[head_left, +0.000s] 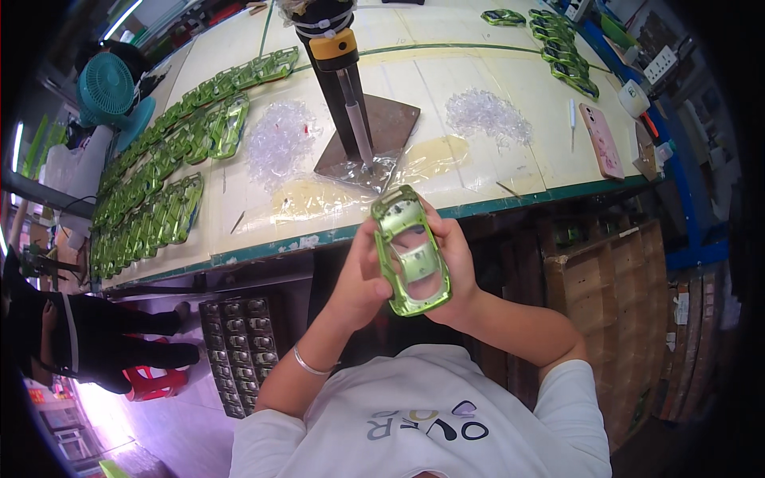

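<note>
At far left, a teal fan (106, 86) stands near the table's edge, beside rows of green car shells (163, 217) filling the tabletop's left end. A strip of cream tabletop (510, 163) runs between these rows and 1 heap of clear plastic pieces (279, 143). Next, a dark post (331, 103) rises from a brown base plate (397, 119), the plate's corner pointing toward the near side. In front of the table's green near edge (510, 205), the left hand (357, 279) and right hand (456, 251) close around the long sides of 1 green car shell (418, 261), whose far end overlaps that edge in view; its window openings face up. Open tabletop separates the post from a 2nd clear heap (488, 115) farther right. Beyond are a white slim tool (572, 119) and, just beside it, a pink phone (602, 142) near the right edge.
</note>
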A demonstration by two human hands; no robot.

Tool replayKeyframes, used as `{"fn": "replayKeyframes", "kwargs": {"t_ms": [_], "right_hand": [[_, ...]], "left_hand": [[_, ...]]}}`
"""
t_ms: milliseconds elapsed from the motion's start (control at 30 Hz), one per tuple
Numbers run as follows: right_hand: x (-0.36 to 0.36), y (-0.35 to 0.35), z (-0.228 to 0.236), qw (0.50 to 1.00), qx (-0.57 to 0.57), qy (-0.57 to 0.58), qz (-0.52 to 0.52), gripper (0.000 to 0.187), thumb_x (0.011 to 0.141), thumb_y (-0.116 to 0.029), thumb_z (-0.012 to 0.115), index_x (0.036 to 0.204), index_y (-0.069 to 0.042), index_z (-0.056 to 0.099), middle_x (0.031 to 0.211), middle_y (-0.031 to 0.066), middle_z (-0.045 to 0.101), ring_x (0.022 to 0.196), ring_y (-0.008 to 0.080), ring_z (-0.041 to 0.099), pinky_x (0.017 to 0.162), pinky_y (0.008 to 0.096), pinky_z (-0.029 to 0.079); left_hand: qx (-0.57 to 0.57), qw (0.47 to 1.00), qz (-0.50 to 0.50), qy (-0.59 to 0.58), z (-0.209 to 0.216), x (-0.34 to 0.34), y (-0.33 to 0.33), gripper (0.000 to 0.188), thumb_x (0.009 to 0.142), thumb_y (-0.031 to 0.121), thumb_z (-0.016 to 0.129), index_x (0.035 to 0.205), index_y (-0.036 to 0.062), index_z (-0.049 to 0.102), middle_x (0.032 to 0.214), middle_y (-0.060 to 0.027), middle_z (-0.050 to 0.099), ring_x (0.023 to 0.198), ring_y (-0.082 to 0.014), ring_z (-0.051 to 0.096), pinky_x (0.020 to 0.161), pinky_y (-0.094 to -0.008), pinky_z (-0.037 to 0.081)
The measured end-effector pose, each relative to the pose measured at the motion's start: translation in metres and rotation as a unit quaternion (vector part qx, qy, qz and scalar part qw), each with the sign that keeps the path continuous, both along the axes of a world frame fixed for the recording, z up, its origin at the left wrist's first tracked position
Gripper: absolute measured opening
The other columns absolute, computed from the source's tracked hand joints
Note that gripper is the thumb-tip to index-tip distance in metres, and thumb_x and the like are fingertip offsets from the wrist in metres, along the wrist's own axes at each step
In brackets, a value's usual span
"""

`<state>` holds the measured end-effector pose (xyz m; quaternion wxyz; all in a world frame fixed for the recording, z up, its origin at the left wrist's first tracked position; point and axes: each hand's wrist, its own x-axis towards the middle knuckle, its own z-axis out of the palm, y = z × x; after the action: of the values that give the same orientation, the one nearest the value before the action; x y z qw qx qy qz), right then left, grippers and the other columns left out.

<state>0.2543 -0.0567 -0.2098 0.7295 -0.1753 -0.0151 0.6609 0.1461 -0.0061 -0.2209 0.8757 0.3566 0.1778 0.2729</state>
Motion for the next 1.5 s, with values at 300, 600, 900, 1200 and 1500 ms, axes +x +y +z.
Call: {"fn": "replayKeyframes", "kwargs": {"t_ms": [300, 600, 900, 1200, 1500], "right_hand": [[-0.004, 0.024, 0.022, 0.999, 0.047, 0.005, -0.011, 0.047, 0.082, -0.032, 0.025, 0.109, -0.001, 0.046, 0.093, 0.0188, 0.056, 0.081, 0.0256, 0.058, 0.072, 0.0333, 0.048], [-0.005, 0.024, 0.031, 0.998, 0.044, 0.042, -0.017, 0.053, 0.084, -0.038, 0.023, 0.109, 0.001, 0.048, 0.093, 0.0211, 0.057, 0.082, 0.0256, 0.058, 0.073, 0.0317, 0.048], [-0.002, 0.021, 0.029, 0.996, 0.09, 0.019, -0.002, 0.053, 0.086, -0.038, 0.021, 0.11, 0.0, 0.048, 0.093, 0.0206, 0.058, 0.082, 0.0258, 0.058, 0.074, 0.0325, 0.047], [-0.002, 0.019, 0.031, 0.994, 0.109, 0.027, -0.002, 0.053, 0.085, -0.038, 0.022, 0.11, 0.0, 0.049, 0.093, 0.0206, 0.058, 0.081, 0.025, 0.059, 0.071, 0.0315, 0.048], [0.001, 0.017, 0.031, 0.998, 0.038, -0.041, -0.016, 0.06, 0.085, -0.048, 0.022, 0.112, 0.0, 0.047, 0.097, 0.02, 0.056, 0.068, 0.022, 0.058, 0.058, 0.0286, 0.049]], "left_hand": [[0.08, 0.996, 0.007, 0.03, 0.022, 0.004, 0.037, 0.093, 0.05, 0.036, 0.079, 0.121, 0.0053, 0.027, 0.109, -0.0069, 0.042, 0.105, -0.017, 0.042, 0.09, -0.031, 0.035], [0.095, 0.995, 0.0, 0.016, 0.029, 0.005, 0.043, 0.088, 0.052, 0.034, 0.077, 0.119, 0.0029, 0.028, 0.108, -0.0074, 0.042, 0.102, -0.017, 0.043, 0.089, -0.03, 0.035], [0.098, 0.995, 0.019, 0.026, 0.034, 0.009, 0.041, 0.089, 0.053, 0.034, 0.077, 0.121, 0.003, 0.029, 0.093, -0.0027, 0.049, 0.07, -0.0043, 0.051, 0.059, -0.0152, 0.044], [0.115, 0.993, 0.017, 0.033, 0.032, 0.011, 0.041, 0.088, 0.052, 0.037, 0.076, 0.118, 0.0027, 0.03, 0.092, -0.002, 0.048, 0.071, -0.0036, 0.05, 0.06, -0.015, 0.044], [0.119, 0.992, -0.021, 0.04, 0.036, 0.009, 0.044, 0.085, 0.057, 0.021, 0.073, 0.12, -0.0009, 0.02, 0.102, -0.0124, 0.042, 0.08, -0.0153, 0.051, 0.055, -0.0236, 0.047]]}}
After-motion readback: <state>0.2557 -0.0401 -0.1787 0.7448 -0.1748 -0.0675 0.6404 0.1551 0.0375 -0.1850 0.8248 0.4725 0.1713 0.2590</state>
